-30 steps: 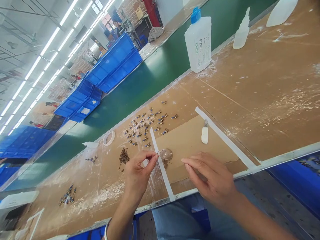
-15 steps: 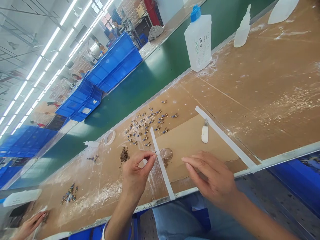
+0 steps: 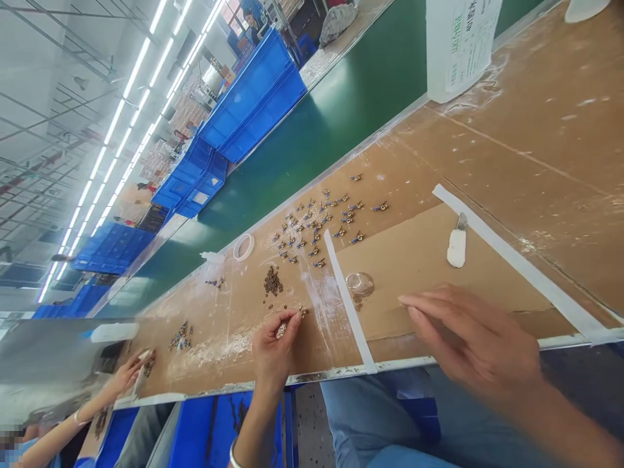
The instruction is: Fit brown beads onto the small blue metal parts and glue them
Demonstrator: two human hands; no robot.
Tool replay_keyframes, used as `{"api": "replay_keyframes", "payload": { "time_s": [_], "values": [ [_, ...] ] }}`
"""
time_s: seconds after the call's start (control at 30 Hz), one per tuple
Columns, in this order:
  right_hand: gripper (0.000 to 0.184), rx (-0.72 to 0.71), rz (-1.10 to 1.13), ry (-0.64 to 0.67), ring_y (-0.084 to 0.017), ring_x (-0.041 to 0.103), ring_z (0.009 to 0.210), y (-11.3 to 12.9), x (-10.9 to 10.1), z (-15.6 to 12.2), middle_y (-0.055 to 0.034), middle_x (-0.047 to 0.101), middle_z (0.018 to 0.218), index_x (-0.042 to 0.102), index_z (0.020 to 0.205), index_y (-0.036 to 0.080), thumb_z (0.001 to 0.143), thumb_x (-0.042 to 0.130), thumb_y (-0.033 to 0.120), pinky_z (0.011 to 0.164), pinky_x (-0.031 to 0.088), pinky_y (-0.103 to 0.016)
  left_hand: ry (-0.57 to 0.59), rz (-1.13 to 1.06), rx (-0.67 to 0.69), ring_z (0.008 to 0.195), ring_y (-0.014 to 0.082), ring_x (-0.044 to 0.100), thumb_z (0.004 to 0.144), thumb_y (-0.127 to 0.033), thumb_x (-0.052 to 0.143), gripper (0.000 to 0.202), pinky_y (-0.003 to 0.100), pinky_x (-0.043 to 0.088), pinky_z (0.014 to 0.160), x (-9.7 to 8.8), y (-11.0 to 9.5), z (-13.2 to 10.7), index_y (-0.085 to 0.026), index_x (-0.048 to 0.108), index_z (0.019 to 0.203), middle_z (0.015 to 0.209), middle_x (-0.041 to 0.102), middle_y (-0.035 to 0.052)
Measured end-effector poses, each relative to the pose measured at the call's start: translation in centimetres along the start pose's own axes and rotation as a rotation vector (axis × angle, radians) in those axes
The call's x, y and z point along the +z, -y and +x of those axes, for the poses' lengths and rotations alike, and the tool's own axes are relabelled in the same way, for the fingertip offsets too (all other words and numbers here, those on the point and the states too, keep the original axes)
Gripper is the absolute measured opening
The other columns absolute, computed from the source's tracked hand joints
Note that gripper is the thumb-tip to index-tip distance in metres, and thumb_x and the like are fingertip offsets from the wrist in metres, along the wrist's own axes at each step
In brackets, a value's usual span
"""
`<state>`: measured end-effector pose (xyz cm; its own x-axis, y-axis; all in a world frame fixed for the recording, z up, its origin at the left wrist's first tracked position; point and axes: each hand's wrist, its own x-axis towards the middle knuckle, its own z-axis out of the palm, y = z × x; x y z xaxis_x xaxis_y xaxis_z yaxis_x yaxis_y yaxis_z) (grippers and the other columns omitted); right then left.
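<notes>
1. Head view: left hand (image 3: 275,344) pinched on tiny brass-coloured metal piece (image 3: 301,312), at brown cardboard counter (image 3: 511,162), left of long white strip (image 3: 348,302).
2. Right hand (image 3: 480,344) empty, fingers spread, beyond strip, farther.

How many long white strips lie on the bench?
2. One strip just left of the clear dish; the other strip far right, past the white tube. More may lie off-frame.
</notes>
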<state>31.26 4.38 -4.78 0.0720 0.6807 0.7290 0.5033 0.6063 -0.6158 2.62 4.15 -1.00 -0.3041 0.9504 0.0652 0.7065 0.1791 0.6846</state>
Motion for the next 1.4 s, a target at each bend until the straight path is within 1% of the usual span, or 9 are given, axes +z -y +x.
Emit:
{"api": "replay_keyframes", "payload": {
  "time_s": [0.2,0.33,0.53,0.7,0.83,1.0,1.13,1.27,1.4],
  "values": [
    [0.027,-0.003,-0.015,0.018,-0.012,0.066,0.078,-0.2,0.2,-0.2,-0.0006,0.069,0.088,0.061,0.112,0.022,0.088,0.060,0.008,0.076,0.054,-0.028,0.010,0.069,0.064,0.074,0.0196,0.071,0.074,-0.040,0.073,0.018,0.031,0.055,0.074,0.1,-1.0,0.4,-0.022,0.077,0.074,0.077,0.078,0.0029],
    [0.028,0.000,-0.023,0.002,-0.012,0.066,0.078,-0.1,0.2,-0.1,0.0004,0.070,0.087,0.062,0.111,0.022,0.088,0.061,0.007,0.076,0.054,-0.028,0.030,0.103,0.085,0.074,0.0194,0.071,0.076,-0.039,0.072,0.017,0.030,0.054,0.073,0.0,-1.1,0.5,-0.023,0.077,0.075,0.077,0.077,0.0024],
    [0.026,-0.007,-0.030,0.001,-0.012,0.066,0.080,-0.1,0.0,-0.1,-0.0007,0.070,0.088,0.062,0.109,0.020,0.087,0.062,0.006,0.080,0.053,-0.027,0.063,0.146,0.085,0.077,0.0189,0.070,0.077,-0.034,0.070,0.013,0.029,0.053,0.074,-0.2,-0.9,0.6,-0.023,0.077,0.077,0.079,0.077,0.0017],
    [0.027,0.004,-0.037,-0.012,-0.012,0.067,0.078,0.0,0.0,-0.1,0.0008,0.070,0.087,0.062,0.110,0.023,0.087,0.061,0.007,0.076,0.054,-0.028,0.070,0.174,0.079,0.075,0.0193,0.070,0.078,-0.034,0.069,0.013,0.029,0.053,0.071,-0.1,-1.3,0.6,-0.023,0.076,0.075,0.078,0.077,0.0016],
    [0.028,0.000,-0.029,-0.016,-0.012,0.066,0.077,0.0,0.0,0.0,0.0009,0.070,0.086,0.062,0.111,0.023,0.088,0.061,0.007,0.074,0.055,-0.028,0.059,0.186,0.081,0.075,0.0201,0.070,0.077,-0.036,0.069,0.015,0.030,0.053,0.072,0.1,-1.3,0.7,-0.023,0.076,0.074,0.078,0.077,0.0021],
    [0.027,0.001,-0.039,-0.004,-0.012,0.066,0.079,0.0,0.1,-0.1,0.0003,0.070,0.087,0.061,0.110,0.022,0.088,0.061,0.007,0.078,0.054,-0.028,0.101,0.236,0.112,0.077,0.0199,0.070,0.078,-0.034,0.067,0.014,0.030,0.052,0.072,0.0,-1.6,0.9,-0.023,0.075,0.074,0.078,0.077,0.0017],
    [0.026,0.000,-0.030,-0.002,-0.012,0.066,0.080,-0.1,0.0,-0.2,-0.0009,0.069,0.088,0.061,0.110,0.021,0.088,0.062,0.007,0.079,0.054,-0.028,0.124,0.253,0.105,0.076,0.0198,0.070,0.078,-0.034,0.066,0.014,0.029,0.051,0.071,-0.1,-1.9,1.0,-0.023,0.074,0.074,0.078,0.077,0.0015],
    [0.028,0.001,-0.032,-0.004,-0.012,0.066,0.079,-0.1,0.0,-0.2,0.0000,0.070,0.088,0.061,0.111,0.022,0.088,0.061,0.007,0.077,0.054,-0.028,0.121,0.222,0.083,0.076,0.0203,0.070,0.076,-0.036,0.069,0.015,0.031,0.052,0.074,-0.1,-2.0,1.1,-0.023,0.075,0.073,0.077,0.077,0.0021],
    [0.026,-0.007,-0.036,-0.009,-0.012,0.066,0.079,-0.1,-0.1,-0.2,-0.0006,0.069,0.087,0.062,0.110,0.020,0.088,0.061,0.007,0.081,0.053,-0.027,0.058,0.021,-0.008,0.069,0.0186,0.069,0.072,-0.038,0.075,0.018,0.029,0.055,0.069,-0.4,-2.2,0.5,-0.020,0.076,0.073,0.071,0.075,0.0023]
  ]
}}
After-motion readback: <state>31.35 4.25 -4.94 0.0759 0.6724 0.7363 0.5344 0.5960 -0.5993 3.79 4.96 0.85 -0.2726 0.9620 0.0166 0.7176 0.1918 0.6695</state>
